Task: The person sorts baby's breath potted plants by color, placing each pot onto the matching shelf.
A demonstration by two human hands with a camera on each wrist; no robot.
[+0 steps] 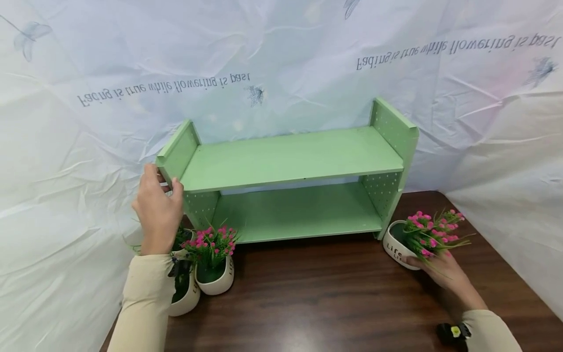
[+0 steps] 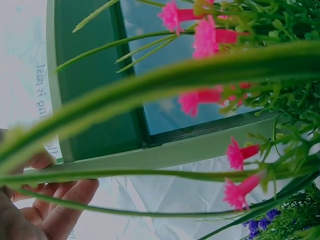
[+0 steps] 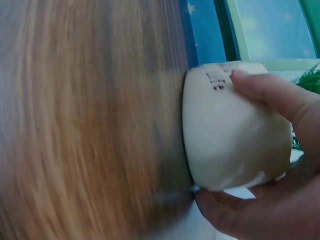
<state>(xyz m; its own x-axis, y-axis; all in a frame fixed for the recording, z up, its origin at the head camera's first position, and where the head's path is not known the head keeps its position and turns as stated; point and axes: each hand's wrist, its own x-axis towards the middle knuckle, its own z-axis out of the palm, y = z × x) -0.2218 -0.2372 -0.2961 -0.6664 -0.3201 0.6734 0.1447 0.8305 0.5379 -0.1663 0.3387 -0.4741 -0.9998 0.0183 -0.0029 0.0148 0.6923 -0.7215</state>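
A green two-tier shelf (image 1: 290,159) stands against the cloth at the back of the table. My left hand (image 1: 159,210) grips the upright edge of its left side panel; in the left wrist view the thumb and fingers lie on either side of that green edge (image 2: 165,156). At the shelf's right foot is a white flowerpot (image 1: 396,252) with pink artificial flowers (image 1: 433,232) and "Life" lettering. My right hand (image 1: 448,278) holds this pot round its side, thumb near the lettering in the right wrist view, the pot's base right at the tabletop.
By the shelf's left front stand more white pots: one with pink flowers (image 1: 215,281), another (image 1: 186,300) partly behind my left wrist. Purple flowers (image 2: 262,222) show in the left wrist view. Printed white cloth (image 1: 303,63) hangs around the brown wooden table (image 1: 303,293).
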